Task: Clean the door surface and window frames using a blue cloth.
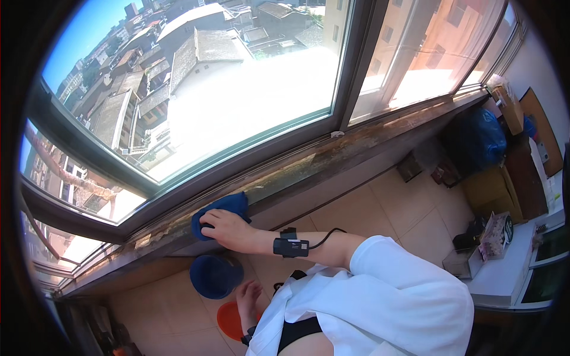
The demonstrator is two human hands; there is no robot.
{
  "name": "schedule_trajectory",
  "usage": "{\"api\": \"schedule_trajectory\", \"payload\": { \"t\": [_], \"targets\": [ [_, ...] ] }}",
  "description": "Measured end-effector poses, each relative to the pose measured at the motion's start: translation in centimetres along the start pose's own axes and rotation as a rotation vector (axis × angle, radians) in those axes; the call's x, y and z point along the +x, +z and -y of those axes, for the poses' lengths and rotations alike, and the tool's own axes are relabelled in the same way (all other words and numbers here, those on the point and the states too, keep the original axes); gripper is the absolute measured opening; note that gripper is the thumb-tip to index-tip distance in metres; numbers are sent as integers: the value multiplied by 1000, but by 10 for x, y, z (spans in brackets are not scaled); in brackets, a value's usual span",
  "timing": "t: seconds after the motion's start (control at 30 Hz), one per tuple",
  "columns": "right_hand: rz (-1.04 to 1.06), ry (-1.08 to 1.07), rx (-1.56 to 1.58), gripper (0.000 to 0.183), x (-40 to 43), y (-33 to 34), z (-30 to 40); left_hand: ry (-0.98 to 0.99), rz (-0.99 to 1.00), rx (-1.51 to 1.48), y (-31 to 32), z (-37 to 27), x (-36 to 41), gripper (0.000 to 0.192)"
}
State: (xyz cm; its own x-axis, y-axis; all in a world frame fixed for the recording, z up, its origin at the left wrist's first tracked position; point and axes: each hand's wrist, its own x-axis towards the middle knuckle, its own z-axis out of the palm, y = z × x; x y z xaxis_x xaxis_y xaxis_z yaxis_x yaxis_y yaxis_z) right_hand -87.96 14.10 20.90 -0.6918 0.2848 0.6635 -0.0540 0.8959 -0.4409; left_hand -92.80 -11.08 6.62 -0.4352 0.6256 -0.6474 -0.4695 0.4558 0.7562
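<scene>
My right hand (229, 229) grips a blue cloth (227, 207), folded under the palm and fingers. The cloth lies against the worn, stained window sill (285, 180), below the dark window frame. Part of it hangs over the sill's inner edge. My left hand (249, 294) hangs low with loosely bent fingers and nothing visible in it. It is close to a blue bucket (217, 277) on the floor and above an orange-red basin (231, 321). My left forearm and hand cover part of the basin.
A sliding window pane (249, 98) rises behind the sill. A white scrap (337, 134) lies in the window track. At right are a blue plastic bag (487, 133), a cardboard box (490, 191) and a white counter (494, 276) holding a clear container (463, 261). Tiles (352, 211) cover the floor.
</scene>
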Motion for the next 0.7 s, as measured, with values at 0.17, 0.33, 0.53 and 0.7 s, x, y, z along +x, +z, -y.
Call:
{"api": "schedule_trajectory", "payload": {
  "t": [0.17,0.33,0.53,0.7],
  "targets": [
    [-123,133,-225,38,-69,-98,-33,-2,-39,64,16,-13,-6,24],
    [-242,357,-536,36,-134,-193,-78,14,45,-5,15,-3,1,23],
    [-421,618,-711,35,-165,-260,-107,30,36,-21,14,3,2,23],
    [-411,504,-624,35,-145,-192,-101,12,18,-49,7,9,-4,24]
  ]
}}
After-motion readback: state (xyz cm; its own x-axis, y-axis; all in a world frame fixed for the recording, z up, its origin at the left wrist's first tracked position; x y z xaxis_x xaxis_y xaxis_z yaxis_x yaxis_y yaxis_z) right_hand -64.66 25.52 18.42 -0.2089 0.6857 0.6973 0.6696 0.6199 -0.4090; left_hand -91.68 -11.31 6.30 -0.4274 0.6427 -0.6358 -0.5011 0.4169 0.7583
